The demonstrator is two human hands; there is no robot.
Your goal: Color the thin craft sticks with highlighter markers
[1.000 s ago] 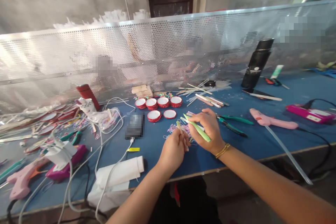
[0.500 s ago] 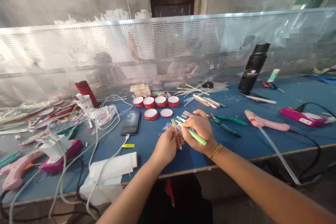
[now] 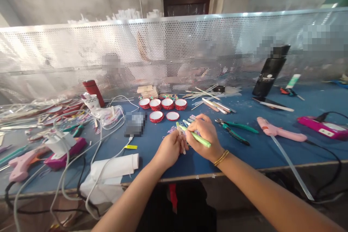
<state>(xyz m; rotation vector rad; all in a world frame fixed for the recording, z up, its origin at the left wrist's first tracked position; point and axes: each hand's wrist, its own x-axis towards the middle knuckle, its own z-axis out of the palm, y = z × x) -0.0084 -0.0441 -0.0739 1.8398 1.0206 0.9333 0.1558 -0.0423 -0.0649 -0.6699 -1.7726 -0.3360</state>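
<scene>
Near the blue table (image 3: pixel 252 154) edge, a green stick (image 3: pixel 202 141) pointed far-left is gripped by the right hand (image 3: pixel 204 133), a pale stick (image 3: pixel 179 133) by the left hand (image 3: pixel 168 148)

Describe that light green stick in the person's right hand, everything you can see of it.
The green stick is slim, straight and pale lime, smooth like plastic, though the material cannot be told for sure. It lies tilted in the grip of the right hand, pinched between thumb and fingers. One end pokes out toward the wrist, and the other points up-left toward the left hand, which holds a pale stick. Whether the two sticks touch is unclear. It is held just above the blue table.
</scene>
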